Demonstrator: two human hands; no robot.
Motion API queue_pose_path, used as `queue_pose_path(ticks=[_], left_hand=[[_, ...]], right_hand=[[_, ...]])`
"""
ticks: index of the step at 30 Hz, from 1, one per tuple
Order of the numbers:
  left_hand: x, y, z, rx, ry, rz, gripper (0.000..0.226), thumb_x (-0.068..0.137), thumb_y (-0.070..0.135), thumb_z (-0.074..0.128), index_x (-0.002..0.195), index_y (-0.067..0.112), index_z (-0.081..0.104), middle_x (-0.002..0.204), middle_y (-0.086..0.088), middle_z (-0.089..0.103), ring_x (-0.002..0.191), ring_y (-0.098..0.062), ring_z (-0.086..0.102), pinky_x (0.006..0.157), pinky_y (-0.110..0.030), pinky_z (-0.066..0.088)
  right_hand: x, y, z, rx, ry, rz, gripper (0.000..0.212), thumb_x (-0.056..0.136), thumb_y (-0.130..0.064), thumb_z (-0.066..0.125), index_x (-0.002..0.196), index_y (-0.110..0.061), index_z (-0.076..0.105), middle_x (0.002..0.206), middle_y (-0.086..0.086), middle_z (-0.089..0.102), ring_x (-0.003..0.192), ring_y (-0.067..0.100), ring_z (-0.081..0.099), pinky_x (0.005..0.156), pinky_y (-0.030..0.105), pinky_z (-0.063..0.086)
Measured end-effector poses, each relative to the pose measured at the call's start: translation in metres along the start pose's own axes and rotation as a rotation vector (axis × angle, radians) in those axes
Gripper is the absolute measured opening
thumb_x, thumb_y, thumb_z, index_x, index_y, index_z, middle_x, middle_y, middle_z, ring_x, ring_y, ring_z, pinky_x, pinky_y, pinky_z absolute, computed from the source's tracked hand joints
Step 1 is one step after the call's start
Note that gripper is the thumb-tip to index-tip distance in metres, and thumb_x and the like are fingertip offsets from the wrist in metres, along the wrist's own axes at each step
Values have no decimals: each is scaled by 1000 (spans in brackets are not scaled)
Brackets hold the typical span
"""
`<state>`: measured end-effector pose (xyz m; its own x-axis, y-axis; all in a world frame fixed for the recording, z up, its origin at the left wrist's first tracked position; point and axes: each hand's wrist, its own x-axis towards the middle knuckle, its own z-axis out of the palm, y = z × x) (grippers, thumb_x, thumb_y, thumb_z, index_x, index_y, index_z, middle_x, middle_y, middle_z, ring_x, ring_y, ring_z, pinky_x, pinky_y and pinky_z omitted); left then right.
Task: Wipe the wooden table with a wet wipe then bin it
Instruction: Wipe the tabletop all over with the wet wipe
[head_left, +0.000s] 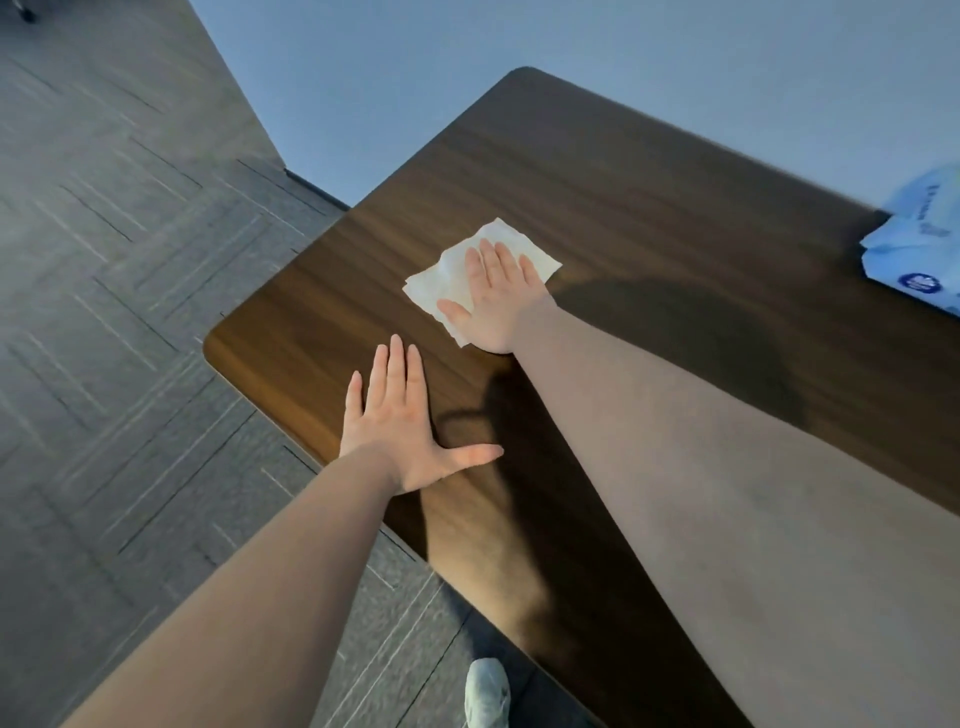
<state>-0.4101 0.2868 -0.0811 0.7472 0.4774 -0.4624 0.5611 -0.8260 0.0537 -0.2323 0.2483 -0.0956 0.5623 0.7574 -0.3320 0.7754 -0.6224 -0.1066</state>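
Right now we have our right hand (496, 291) laid flat on the wet wipe (480, 275), fingers spread and lying straight, palm pressing the white sheet against the wooden table (649, 208). The wipe lies opened out and slightly creased, its corners showing past our fingertips and beside the thumb, in the part of the table nearer the left edge than the right, roughly midway between the near and far edges. Our left hand (400, 431) rests flat on the bare wood just inside the near left corner, fingers together and pointing away from us, thumb stretched wide to the right; it holds nothing. The two hands are near each other but apart. At the far right edge of the table sits a light blue pack (919, 239), cut off by the frame, probably the wipes packet, though its print is too blurred to read. Below the near edge, a pale shoe (485, 691) shows on the grey carpet floor (104, 260).
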Motion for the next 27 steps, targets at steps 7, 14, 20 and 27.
queue_pose_path(ticks=[7, 14, 20, 27], left_hand=[[3, 1, 5, -3, -6, 12, 143, 41, 101, 18, 145, 12, -24, 155, -6, -29, 141, -22, -27, 117, -47, -8], [2, 2, 3, -2, 13, 30, 144, 39, 101, 17, 145, 12, -23, 156, -7, -25, 143, -23, -22, 117, -48, -6], [-4, 4, -1, 42, -32, 43, 145, 42, 101, 21, 146, 10, -21, 157, -9, -24, 143, -25, -22, 116, -49, -4], [-17, 32, -24, 379, -83, 265, 107, 76, 82, 13, 149, 8, -11, 159, -11, -12, 147, -24, -9, 119, -42, 4]], right_hand=[[15, -19, -1, 23, 29, -56, 75, 95, -59, 12, 150, -10, -6, 160, 10, -9, 147, 26, -9, 119, 43, -3], [-21, -19, 10, 48, 2, -79, 76, 95, -60, 15, 150, -13, -7, 160, 6, -10, 147, 22, -10, 118, 41, -5], [-88, -1, 34, 112, 63, 35, 75, 95, -59, 17, 151, -14, -4, 161, 3, -8, 147, 19, -8, 117, 40, -5], [-188, 51, 54, 219, -28, 292, 74, 95, -60, 14, 149, -18, -14, 159, -2, -18, 144, 14, -19, 116, 37, -11]])
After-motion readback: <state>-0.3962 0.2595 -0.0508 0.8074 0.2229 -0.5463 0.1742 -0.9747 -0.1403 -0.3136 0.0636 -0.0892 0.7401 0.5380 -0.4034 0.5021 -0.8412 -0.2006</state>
